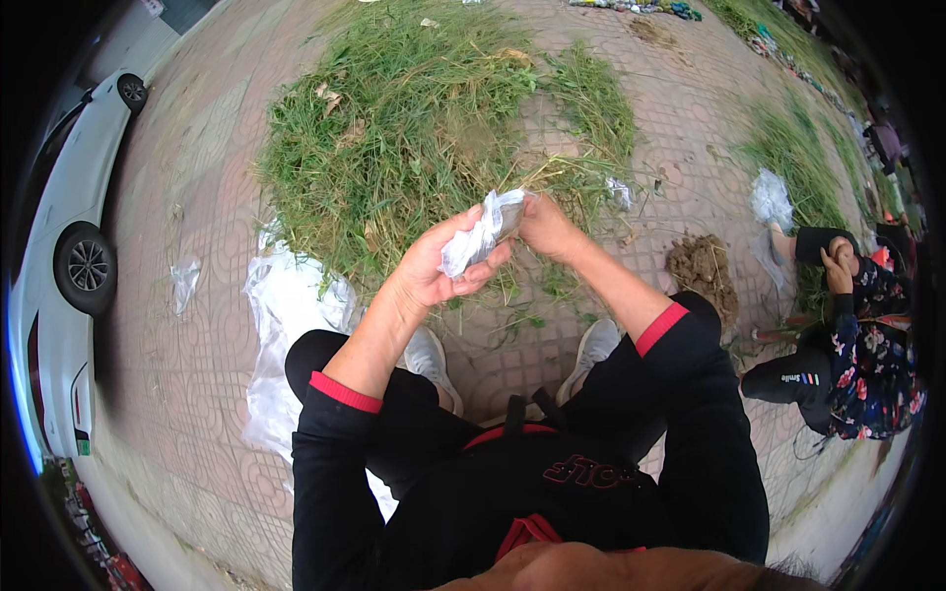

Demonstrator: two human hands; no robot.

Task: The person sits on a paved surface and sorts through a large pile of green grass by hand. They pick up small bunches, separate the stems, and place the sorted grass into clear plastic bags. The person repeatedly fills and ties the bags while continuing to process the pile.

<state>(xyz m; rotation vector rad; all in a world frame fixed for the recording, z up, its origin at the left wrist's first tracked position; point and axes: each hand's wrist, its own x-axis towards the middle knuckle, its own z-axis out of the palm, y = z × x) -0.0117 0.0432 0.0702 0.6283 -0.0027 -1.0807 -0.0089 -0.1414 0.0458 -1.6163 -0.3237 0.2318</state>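
A small bundle wrapped in whitish plastic film [484, 233] lies across the palm of my left hand [443, 258], whose fingers curl around its underside. Something brownish shows through the film at its right side. My right hand [547, 227] pinches the bundle's upper right end with thumb and fingers. Just beyond both hands spreads a large heap of cut green grass [406, 148] on the paving. Thin dry stalks stick out close above my right hand; whether they touch the bundle I cannot tell.
White plastic sheeting [295, 295] lies by my left knee. A clump of brown soil [702, 277] is on the paving at right, near a seated person in a floral top [872, 369]. A white plastic bag [771, 198] lies beyond. A white car [66, 221] stands at far left.
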